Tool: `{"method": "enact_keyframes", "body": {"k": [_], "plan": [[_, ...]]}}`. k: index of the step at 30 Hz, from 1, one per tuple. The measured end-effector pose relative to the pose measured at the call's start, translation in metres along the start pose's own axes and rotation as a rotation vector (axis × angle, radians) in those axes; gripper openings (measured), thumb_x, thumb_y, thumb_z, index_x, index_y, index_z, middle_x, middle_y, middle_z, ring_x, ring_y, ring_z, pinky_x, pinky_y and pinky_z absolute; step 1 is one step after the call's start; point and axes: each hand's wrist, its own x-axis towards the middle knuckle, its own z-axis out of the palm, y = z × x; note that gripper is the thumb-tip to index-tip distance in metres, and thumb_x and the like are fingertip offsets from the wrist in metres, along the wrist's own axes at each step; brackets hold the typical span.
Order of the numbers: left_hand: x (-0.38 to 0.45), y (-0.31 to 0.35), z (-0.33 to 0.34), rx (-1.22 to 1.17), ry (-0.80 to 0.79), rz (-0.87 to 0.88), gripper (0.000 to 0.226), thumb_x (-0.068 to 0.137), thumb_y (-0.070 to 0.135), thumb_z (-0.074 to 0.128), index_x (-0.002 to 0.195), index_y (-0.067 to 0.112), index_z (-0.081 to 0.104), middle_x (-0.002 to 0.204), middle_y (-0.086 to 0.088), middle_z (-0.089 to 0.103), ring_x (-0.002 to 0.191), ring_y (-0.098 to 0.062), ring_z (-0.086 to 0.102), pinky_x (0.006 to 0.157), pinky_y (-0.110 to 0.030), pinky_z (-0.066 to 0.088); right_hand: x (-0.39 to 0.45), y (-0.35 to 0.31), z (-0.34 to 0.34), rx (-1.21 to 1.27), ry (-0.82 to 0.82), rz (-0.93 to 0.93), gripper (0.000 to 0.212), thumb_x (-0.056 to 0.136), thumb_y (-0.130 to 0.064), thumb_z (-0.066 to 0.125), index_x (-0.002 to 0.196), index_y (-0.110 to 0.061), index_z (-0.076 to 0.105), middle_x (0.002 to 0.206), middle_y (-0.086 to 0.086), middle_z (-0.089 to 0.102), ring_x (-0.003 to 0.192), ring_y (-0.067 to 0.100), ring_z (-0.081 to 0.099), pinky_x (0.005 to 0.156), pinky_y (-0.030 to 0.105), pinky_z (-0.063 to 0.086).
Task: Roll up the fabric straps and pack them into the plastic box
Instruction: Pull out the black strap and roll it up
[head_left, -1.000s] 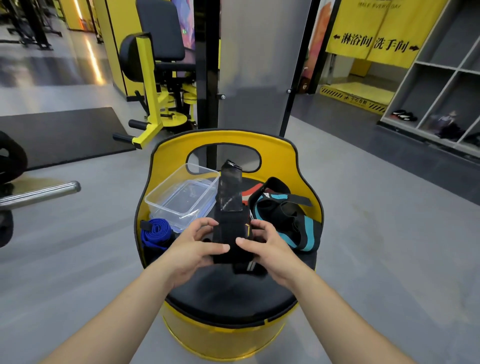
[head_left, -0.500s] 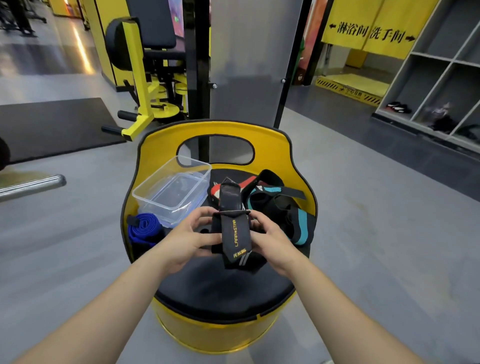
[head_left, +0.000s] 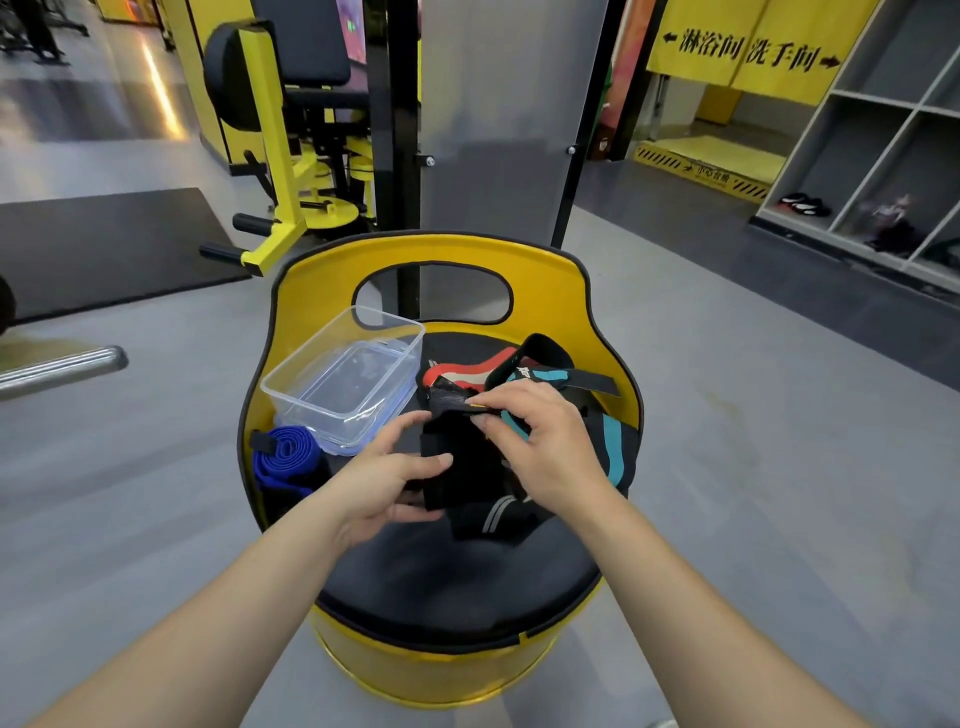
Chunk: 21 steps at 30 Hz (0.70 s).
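A black fabric strap (head_left: 457, 467) lies folded between my hands over the black seat (head_left: 447, 582) of a yellow stool. My left hand (head_left: 384, 483) grips its lower part from the left. My right hand (head_left: 540, 441) pinches the strap's upper end between thumb and fingers. A clear, empty plastic box (head_left: 343, 379) stands on the seat's back left. A rolled blue strap (head_left: 285, 457) rests in front of the box. Behind my right hand lie a black-and-teal strap (head_left: 613, 441) and a red-and-white strap (head_left: 467, 371).
The stool's yellow backrest (head_left: 431, 260) with a handle cut-out rises behind the box. A yellow gym machine (head_left: 280, 156) and a black floor mat (head_left: 104, 244) are at the back left, a steel bar (head_left: 57, 369) on the left, grey shelving (head_left: 883, 156) at the right.
The strap's upper end, upright a second ago, has been folded down. My right hand has moved up to pinch that end, and my left hand has shifted to the strap's lower left.
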Motion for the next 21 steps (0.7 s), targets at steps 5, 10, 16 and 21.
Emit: {"method": "enact_keyframes", "body": {"k": [5, 10, 16, 21], "plan": [[-0.002, 0.006, 0.001, -0.039, 0.075, -0.007, 0.043, 0.091, 0.003, 0.07, 0.121, 0.033, 0.068, 0.114, -0.014, 0.073, 0.101, -0.038, 0.07, 0.084, -0.055, 0.06, -0.004, 0.004, 0.003, -0.116, -0.008, -0.131, 0.019, 0.093, -0.018, 0.071, 0.11, -0.021, 0.079, 0.103, -0.011, 0.074, 0.098, 0.015, 0.06, 0.091, 0.032, 0.05], [-0.005, 0.021, 0.001, -0.112, 0.156, 0.0, 0.035, 0.094, -0.001, 0.061, 0.11, 0.029, 0.07, 0.1, -0.014, 0.075, 0.094, -0.035, 0.072, 0.073, -0.047, 0.06, -0.018, 0.009, 0.014, -0.273, -0.03, -0.38, 0.028, 0.096, -0.023, 0.056, 0.106, -0.015, 0.081, 0.102, -0.004, 0.074, 0.092, 0.021, 0.061, 0.087, 0.024, 0.05], [-0.014, 0.025, 0.009, -0.161, 0.144, -0.077, 0.027, 0.097, 0.003, 0.057, 0.105, 0.024, 0.072, 0.103, -0.015, 0.07, 0.097, -0.03, 0.065, 0.08, -0.049, 0.058, -0.033, 0.022, 0.027, -0.326, 0.068, -0.431, 0.021, 0.097, -0.015, 0.064, 0.111, -0.011, 0.078, 0.113, 0.001, 0.072, 0.098, 0.023, 0.058, 0.088, 0.034, 0.053], [-0.017, 0.031, 0.003, -0.217, 0.153, -0.111, 0.026, 0.095, 0.007, 0.062, 0.113, 0.023, 0.072, 0.117, -0.019, 0.067, 0.114, -0.036, 0.063, 0.08, -0.049, 0.059, -0.043, 0.012, 0.028, -0.183, 0.02, -0.295, 0.033, 0.096, -0.031, 0.063, 0.123, -0.015, 0.074, 0.133, -0.003, 0.063, 0.121, 0.021, 0.054, 0.105, 0.035, 0.043]]}}
